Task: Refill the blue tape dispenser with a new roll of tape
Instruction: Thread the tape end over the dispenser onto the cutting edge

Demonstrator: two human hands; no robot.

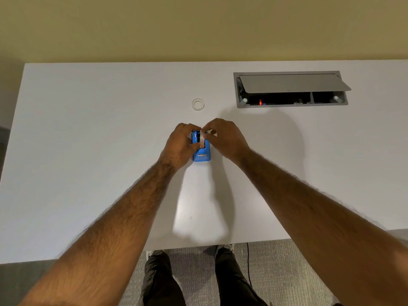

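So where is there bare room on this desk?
Bare: the desk left of the left hand and clear ring, and the stretch right of the right hand, nearer than the cable hatch. Crowded: the centre, where the hands grip the blue tape dispenser and tape roll.

Single view, head-worn and wide-angle. It looks forward and steeply down from above the near edge of the tabletop [88, 151] and faces the wall [198, 25] beyond the far edge. Both forearms run in from the lower corners and meet near frame centre, where the left hand [180, 144] and right hand [225, 140] sit at arm's reach. The floor [287, 272] and the person's legs [159, 279] show along the bottom.
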